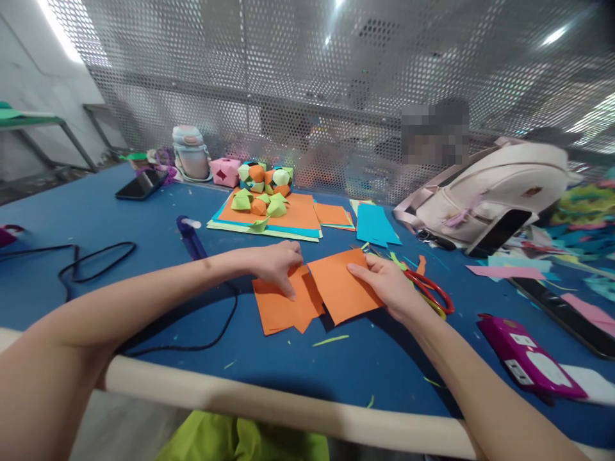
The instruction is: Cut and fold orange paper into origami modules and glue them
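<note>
Head camera view: we locate the orange sheet (342, 291) over the middle of the blue surface (283, 378), its right side clamped in the narrow grip of our right hand (391, 285), thumb on top. Our left hand (281, 264) touches the loose orange pile (283, 308) just beside that sheet, though we cannot tell whether its grip is closed on any paper. Outward from these, we find the red-handled scissors (435, 291) near the right hand, the layered colored paper (302, 214) farther back bearing green and orange folded pieces (259, 206), and the white backpack (504, 186) at back right.
</note>
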Demonstrator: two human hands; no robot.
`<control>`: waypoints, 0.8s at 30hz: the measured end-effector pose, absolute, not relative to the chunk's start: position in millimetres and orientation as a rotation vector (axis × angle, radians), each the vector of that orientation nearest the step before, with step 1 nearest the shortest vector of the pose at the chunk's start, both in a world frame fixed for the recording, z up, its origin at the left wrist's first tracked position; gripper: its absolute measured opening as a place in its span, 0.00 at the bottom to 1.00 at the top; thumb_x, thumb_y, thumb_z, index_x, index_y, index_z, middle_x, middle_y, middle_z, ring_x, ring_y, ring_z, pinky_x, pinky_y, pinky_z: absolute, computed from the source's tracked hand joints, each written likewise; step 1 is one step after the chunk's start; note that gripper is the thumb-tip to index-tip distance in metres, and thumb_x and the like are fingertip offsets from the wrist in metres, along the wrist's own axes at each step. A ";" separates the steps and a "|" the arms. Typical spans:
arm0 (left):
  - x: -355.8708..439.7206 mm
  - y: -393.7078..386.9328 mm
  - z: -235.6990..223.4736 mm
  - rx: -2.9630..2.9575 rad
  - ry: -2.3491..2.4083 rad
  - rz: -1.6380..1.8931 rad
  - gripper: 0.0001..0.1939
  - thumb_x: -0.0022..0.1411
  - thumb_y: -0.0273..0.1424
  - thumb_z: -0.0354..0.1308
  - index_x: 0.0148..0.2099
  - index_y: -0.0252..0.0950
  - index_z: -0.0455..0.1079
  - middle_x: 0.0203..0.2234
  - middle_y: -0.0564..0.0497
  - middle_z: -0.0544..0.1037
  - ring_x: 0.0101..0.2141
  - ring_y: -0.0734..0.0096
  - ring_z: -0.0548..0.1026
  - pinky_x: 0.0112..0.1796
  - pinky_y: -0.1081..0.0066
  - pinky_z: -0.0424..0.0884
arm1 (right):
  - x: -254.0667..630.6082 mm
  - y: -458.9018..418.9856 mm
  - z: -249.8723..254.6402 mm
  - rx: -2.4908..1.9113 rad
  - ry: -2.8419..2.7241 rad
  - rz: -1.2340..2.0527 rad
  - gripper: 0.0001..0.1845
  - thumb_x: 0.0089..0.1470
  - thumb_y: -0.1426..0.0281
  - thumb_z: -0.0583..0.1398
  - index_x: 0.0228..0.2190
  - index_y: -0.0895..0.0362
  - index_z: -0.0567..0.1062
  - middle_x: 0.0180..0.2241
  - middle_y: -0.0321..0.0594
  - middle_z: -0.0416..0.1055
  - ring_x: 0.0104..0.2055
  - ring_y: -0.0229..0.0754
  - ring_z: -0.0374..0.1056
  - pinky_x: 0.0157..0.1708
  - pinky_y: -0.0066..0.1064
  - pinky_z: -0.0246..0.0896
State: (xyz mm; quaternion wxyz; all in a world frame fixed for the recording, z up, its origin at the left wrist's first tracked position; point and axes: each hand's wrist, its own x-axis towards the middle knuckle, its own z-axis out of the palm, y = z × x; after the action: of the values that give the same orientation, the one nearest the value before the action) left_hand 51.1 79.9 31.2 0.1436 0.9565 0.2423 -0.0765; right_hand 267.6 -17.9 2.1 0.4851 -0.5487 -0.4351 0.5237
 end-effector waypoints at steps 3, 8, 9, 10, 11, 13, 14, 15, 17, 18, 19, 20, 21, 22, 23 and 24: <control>50.9 81.0 30.7 2.755 0.618 -0.224 0.25 0.45 0.49 0.60 0.36 0.33 0.67 0.39 0.45 0.68 0.38 0.62 0.67 0.34 0.71 0.61 | 267.3 -17.0 0.2 -1.340 -1.051 1.274 0.17 0.41 0.62 0.67 0.35 0.55 0.76 0.32 0.38 0.79 0.30 0.44 0.75 0.31 0.34 0.71; 50.0 77.1 31.4 2.614 0.744 -0.214 0.32 0.43 0.46 0.62 0.48 0.34 0.63 0.39 0.46 0.72 0.35 0.62 0.69 0.31 0.71 0.61 | 266.8 -15.0 -0.6 -1.319 -0.995 1.336 0.15 0.41 0.65 0.67 0.35 0.55 0.76 0.32 0.38 0.79 0.30 0.44 0.75 0.30 0.32 0.71; 50.1 76.4 31.1 2.578 0.769 -0.180 0.33 0.42 0.44 0.63 0.50 0.35 0.62 0.39 0.46 0.73 0.35 0.62 0.69 0.31 0.72 0.61 | 267.1 -14.6 -0.3 -1.305 -0.972 1.339 0.15 0.41 0.66 0.67 0.34 0.55 0.76 0.33 0.39 0.79 0.31 0.44 0.75 0.30 0.32 0.71; 50.4 76.1 30.5 2.545 0.787 -0.146 0.33 0.42 0.42 0.63 0.50 0.35 0.62 0.39 0.47 0.73 0.35 0.63 0.69 0.31 0.72 0.61 | 267.7 -14.2 0.1 -1.292 -0.945 1.336 0.14 0.41 0.67 0.67 0.34 0.55 0.76 0.33 0.39 0.79 0.31 0.44 0.75 0.30 0.32 0.71; 50.9 76.3 29.8 2.521 0.799 -0.118 0.30 0.43 0.40 0.62 0.48 0.35 0.63 0.37 0.49 0.73 0.34 0.65 0.69 0.30 0.72 0.60 | 268.4 -13.8 0.6 -1.279 -0.916 1.328 0.14 0.41 0.68 0.67 0.34 0.55 0.76 0.33 0.39 0.79 0.32 0.44 0.76 0.31 0.32 0.71; 51.8 77.9 27.8 2.484 0.809 -0.090 0.17 0.45 0.37 0.59 0.38 0.35 0.66 0.29 0.52 0.72 0.29 0.69 0.67 0.27 0.73 0.57 | 270.4 -13.1 2.1 -1.258 -0.854 1.307 0.13 0.41 0.69 0.65 0.34 0.55 0.76 0.34 0.40 0.79 0.33 0.45 0.76 0.32 0.34 0.72; 52.0 79.1 26.7 2.463 0.804 -0.091 0.11 0.46 0.35 0.58 0.32 0.35 0.65 0.25 0.54 0.69 0.26 0.72 0.65 0.25 0.72 0.54 | 271.5 -13.0 3.0 -1.247 -0.824 1.298 0.12 0.42 0.70 0.65 0.34 0.55 0.76 0.35 0.40 0.79 0.33 0.45 0.76 0.33 0.34 0.72; 52.1 80.4 25.6 2.438 0.788 -0.088 0.08 0.47 0.34 0.56 0.27 0.35 0.63 0.21 0.55 0.66 0.24 0.74 0.62 0.23 0.72 0.52 | 272.7 -12.8 4.0 -1.236 -0.795 1.289 0.12 0.42 0.70 0.64 0.34 0.55 0.76 0.35 0.40 0.79 0.34 0.45 0.76 0.34 0.35 0.72; 51.6 82.5 24.0 2.373 0.749 -0.048 0.08 0.47 0.31 0.56 0.23 0.36 0.59 0.18 0.56 0.61 0.21 0.77 0.58 0.22 0.72 0.49 | 274.9 -12.8 6.3 -1.212 -0.750 1.275 0.10 0.43 0.71 0.63 0.33 0.54 0.76 0.36 0.39 0.79 0.36 0.45 0.75 0.35 0.36 0.72; 51.2 82.9 23.8 2.332 0.735 -0.014 0.08 0.46 0.31 0.56 0.23 0.36 0.58 0.18 0.57 0.60 0.21 0.77 0.58 0.21 0.72 0.49 | 275.8 -12.8 7.6 -1.206 -0.737 1.270 0.10 0.43 0.71 0.63 0.32 0.54 0.76 0.36 0.39 0.79 0.36 0.46 0.75 0.36 0.36 0.72; 50.9 82.9 23.9 2.290 0.732 0.023 0.08 0.46 0.30 0.56 0.23 0.36 0.58 0.18 0.57 0.60 0.21 0.78 0.58 0.21 0.72 0.49 | 276.7 -12.9 8.8 -1.202 -0.727 1.263 0.09 0.43 0.71 0.63 0.32 0.54 0.76 0.35 0.39 0.79 0.36 0.46 0.75 0.36 0.37 0.72; 50.7 82.4 24.5 2.248 0.741 0.059 0.08 0.47 0.30 0.56 0.24 0.36 0.58 0.18 0.57 0.60 0.21 0.78 0.58 0.21 0.73 0.50 | 277.4 -13.0 10.1 -1.203 -0.717 1.256 0.09 0.43 0.72 0.63 0.32 0.54 0.76 0.35 0.38 0.79 0.36 0.46 0.75 0.36 0.37 0.72; 50.8 81.5 25.2 2.209 0.762 0.091 0.08 0.47 0.29 0.56 0.24 0.35 0.59 0.19 0.57 0.62 0.21 0.78 0.60 0.21 0.73 0.51 | 278.0 -13.1 11.2 -1.206 -0.706 1.251 0.10 0.43 0.72 0.63 0.32 0.54 0.76 0.34 0.38 0.79 0.36 0.46 0.75 0.36 0.37 0.72; 51.2 80.2 26.0 2.171 0.796 0.124 0.07 0.47 0.29 0.57 0.24 0.35 0.60 0.19 0.57 0.63 0.21 0.78 0.61 0.21 0.74 0.51 | 278.5 -13.2 12.1 -1.211 -0.696 1.247 0.10 0.42 0.72 0.63 0.32 0.54 0.76 0.34 0.38 0.79 0.36 0.46 0.75 0.36 0.37 0.72; 52.0 78.7 26.4 2.127 0.839 0.164 0.06 0.47 0.29 0.57 0.25 0.35 0.61 0.20 0.56 0.65 0.21 0.77 0.62 0.20 0.74 0.52 | 278.7 -13.3 12.6 -1.215 -0.690 1.247 0.11 0.42 0.72 0.63 0.33 0.54 0.76 0.34 0.39 0.79 0.36 0.46 0.75 0.37 0.37 0.72; 53.3 77.2 26.4 2.066 0.878 0.212 0.06 0.46 0.29 0.58 0.26 0.34 0.63 0.20 0.56 0.67 0.21 0.77 0.64 0.20 0.75 0.53 | 278.6 -13.5 12.8 -1.219 -0.688 1.249 0.11 0.41 0.72 0.63 0.33 0.54 0.77 0.34 0.39 0.79 0.36 0.46 0.75 0.37 0.37 0.72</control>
State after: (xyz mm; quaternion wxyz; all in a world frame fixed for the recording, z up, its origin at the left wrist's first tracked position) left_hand 53.3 77.2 26.4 0.4288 0.8278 0.3518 0.0850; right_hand 278.6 -13.5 12.8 0.5913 -0.5241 -0.2958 0.5369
